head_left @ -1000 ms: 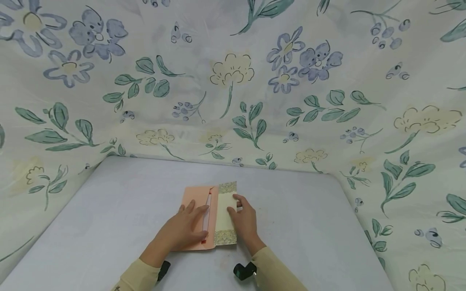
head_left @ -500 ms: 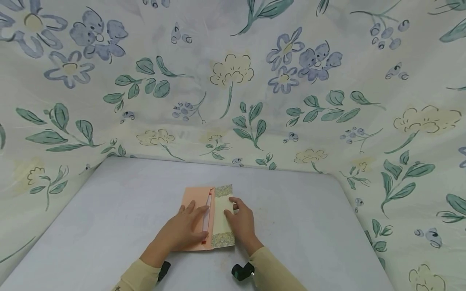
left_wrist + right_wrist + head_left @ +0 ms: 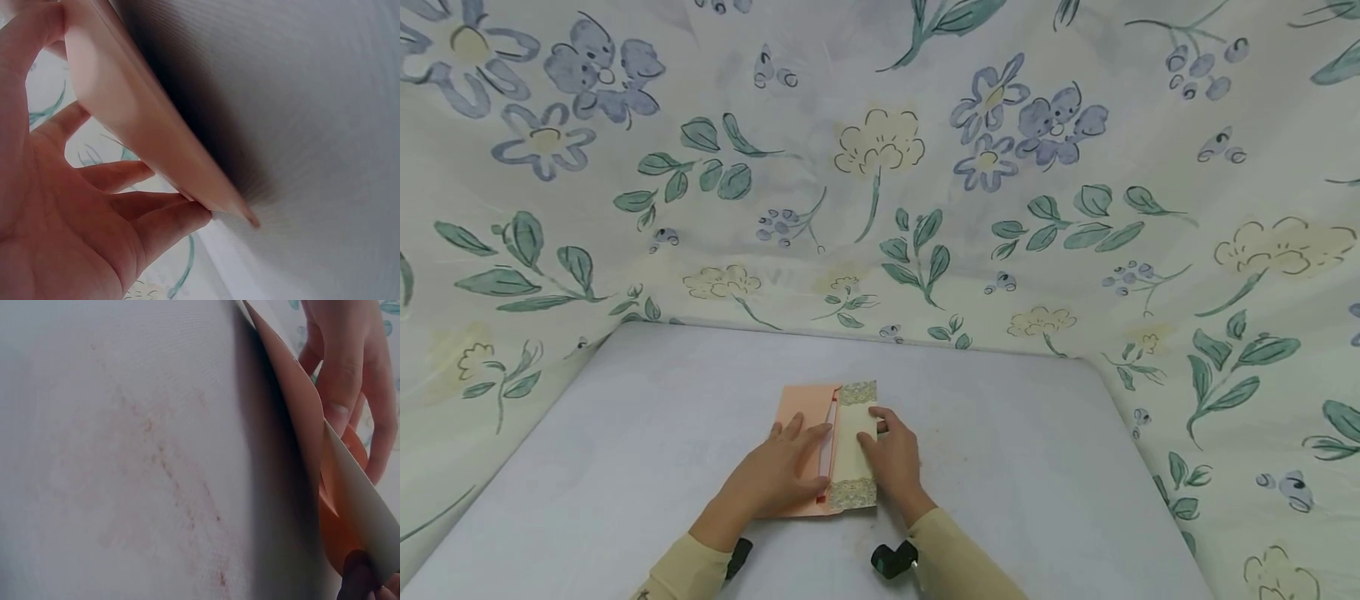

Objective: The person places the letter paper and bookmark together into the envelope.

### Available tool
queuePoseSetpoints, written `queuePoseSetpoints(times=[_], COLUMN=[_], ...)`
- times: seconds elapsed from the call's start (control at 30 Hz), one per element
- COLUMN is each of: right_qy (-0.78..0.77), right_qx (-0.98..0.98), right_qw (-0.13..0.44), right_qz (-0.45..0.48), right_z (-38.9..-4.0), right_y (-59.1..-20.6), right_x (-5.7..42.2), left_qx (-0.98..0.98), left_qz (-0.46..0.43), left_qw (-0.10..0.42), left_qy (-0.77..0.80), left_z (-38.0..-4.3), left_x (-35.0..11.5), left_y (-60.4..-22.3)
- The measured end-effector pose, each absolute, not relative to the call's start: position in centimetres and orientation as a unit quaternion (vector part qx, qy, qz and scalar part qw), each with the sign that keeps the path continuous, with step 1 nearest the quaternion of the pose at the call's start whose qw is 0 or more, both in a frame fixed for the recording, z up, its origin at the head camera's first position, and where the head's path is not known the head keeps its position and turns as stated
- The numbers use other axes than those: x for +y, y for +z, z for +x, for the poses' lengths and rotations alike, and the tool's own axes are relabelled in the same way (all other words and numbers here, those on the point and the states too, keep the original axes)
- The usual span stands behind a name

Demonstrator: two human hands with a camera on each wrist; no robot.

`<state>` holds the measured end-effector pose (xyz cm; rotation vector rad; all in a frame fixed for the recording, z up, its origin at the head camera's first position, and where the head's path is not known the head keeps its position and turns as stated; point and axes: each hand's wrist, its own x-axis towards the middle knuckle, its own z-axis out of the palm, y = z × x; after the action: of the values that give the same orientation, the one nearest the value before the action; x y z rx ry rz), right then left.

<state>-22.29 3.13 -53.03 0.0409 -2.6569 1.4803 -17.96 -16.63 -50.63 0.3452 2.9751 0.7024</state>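
A peach paper envelope [image 3: 801, 398] lies on the table, with a narrow white strip [image 3: 827, 450] with red ends along its right side. My left hand [image 3: 778, 471] rests on it with spread fingers; in the left wrist view, the fingertips touch its surface. At the right is a cream paper panel [image 3: 852, 442] with floral bands at top and bottom, overlapping the envelope's right edge. My right hand [image 3: 895, 458] pinches that panel's outer edge. In the right wrist view, the panel [image 3: 359, 481] stands tilted above an orange-looking paper layer; whether it joins the envelope cannot be made out.
The table [image 3: 1037, 467] has a white cover, with faint brownish specks near the right hand. A white curtain [image 3: 880, 192] with flowers and leaves hangs behind and at both sides. A black device [image 3: 892, 560] sits by the right wrist.
My right hand has moved slightly left with the cream panel, which now lies closer to the white strip. The left hand and the envelope have stayed in place.
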Motion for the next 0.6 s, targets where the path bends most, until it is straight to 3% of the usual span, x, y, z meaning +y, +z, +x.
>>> queuePoseSetpoints(times=[0.6], right_qy=[0.508], right_qx=[-0.86], right_qw=[0.052], right_qz=[0.007], right_z=[-21.78], right_y=[-52.53], right_x=[3.49], left_qx=[0.969], left_qz=[0.108], left_qw=[0.038], left_qy=[0.218], left_z=[-17.87], left_x=[-16.51], left_y=[-50.41])
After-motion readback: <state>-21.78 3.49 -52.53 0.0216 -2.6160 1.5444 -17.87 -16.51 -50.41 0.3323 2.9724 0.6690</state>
